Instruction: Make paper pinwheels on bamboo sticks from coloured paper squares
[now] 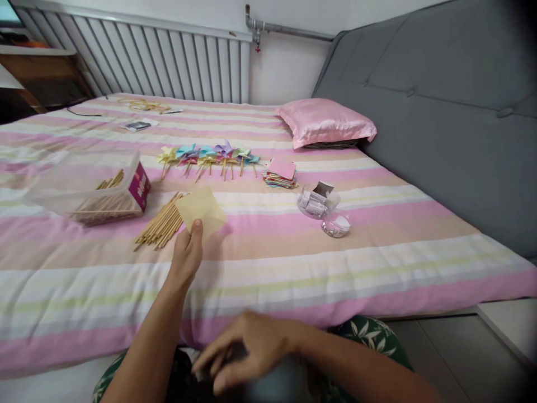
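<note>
My left hand [189,252] pinches a square of pale yellow paper [206,211] by its near edge, thumb on top, holding it over the bed. Just left of the paper lies a bundle of thin wooden sticks [161,224]. Low over my lap, my right hand [247,348] is slightly blurred; its fingers are loosely bent and apart, with nothing visible between them. Beyond the left hand, a row of paper pinwheels [207,154] on sticks rests on the striped sheet. A stack of coloured paper squares [280,172] sits to their right, pink on top.
A clear plastic tub [84,184] holding more sticks stands at left. Right of centre are a round clear container [318,200] with a small box in it and a smaller round container [337,225]. Further back are a pink pillow [327,123] and a grey headboard [436,95].
</note>
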`<state>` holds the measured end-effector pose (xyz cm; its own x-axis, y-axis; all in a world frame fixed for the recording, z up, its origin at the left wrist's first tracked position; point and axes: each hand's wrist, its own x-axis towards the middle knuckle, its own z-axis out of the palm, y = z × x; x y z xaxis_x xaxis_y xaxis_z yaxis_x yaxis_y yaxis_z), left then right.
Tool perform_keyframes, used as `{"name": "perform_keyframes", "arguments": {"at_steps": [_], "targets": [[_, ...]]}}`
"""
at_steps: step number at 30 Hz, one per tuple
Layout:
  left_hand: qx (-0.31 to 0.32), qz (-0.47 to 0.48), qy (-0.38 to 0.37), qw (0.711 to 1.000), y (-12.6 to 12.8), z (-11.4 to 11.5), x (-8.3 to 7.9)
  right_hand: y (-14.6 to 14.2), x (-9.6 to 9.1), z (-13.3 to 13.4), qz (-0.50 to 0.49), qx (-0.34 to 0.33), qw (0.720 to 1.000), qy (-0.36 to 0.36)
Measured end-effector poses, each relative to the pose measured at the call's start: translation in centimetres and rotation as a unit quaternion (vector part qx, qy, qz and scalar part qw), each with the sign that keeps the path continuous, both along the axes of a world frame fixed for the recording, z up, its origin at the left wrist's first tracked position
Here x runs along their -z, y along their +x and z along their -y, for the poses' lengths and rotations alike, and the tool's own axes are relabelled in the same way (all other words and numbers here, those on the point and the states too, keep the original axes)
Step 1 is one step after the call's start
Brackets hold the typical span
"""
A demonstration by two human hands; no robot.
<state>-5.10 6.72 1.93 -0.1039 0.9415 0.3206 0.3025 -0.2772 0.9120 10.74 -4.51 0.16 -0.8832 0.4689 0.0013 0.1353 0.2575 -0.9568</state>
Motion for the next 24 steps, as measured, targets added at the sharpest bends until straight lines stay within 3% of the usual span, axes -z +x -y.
{"name": "perform_keyframes", "arguments": {"at_steps": [2, 5, 7, 9, 12, 15, 20, 24], "targets": [[-0.016, 0.000, 0.019, 1.000, -0.3, -0.1, -0.1, 1.7, -0.7, -2.4, -0.026, 0.150, 0.988, 0.034], [-0.039, 0.005, 0.037, 0.999, -0.7, -0.2, -0.2, 4.2, -0.7, -6.4, 0.008, 0.345, 0.923, 0.171], [-0.044, 0.012, 0.040, 0.998, -0.9, -0.2, -0.3, 5.5, 0.1, -8.5, 0.077, 0.408, 0.879, 0.234], [-0.039, 0.013, 0.043, 0.998, -1.1, -0.1, -0.4, 6.2, 1.2, -9.8, 0.171, 0.442, 0.845, 0.247], [-0.020, 0.007, 0.055, 0.998, -1.6, 0.2, -0.3, 5.9, 2.5, -10.2, 0.280, 0.415, 0.831, 0.241], [-0.013, -0.013, 0.050, 0.999, -2.4, 0.4, 0.0, 4.5, 2.8, -9.3, 0.317, 0.349, 0.838, 0.273], [-0.022, -0.065, 0.028, 0.997, -3.6, 0.9, 0.5, 1.7, 1.7, -6.6, 0.274, 0.225, 0.871, 0.341], [-0.016, -0.116, 0.046, 0.992, -3.0, 1.1, 0.5, -0.3, 0.6, -3.6, 0.203, 0.137, 0.896, 0.370]]}}
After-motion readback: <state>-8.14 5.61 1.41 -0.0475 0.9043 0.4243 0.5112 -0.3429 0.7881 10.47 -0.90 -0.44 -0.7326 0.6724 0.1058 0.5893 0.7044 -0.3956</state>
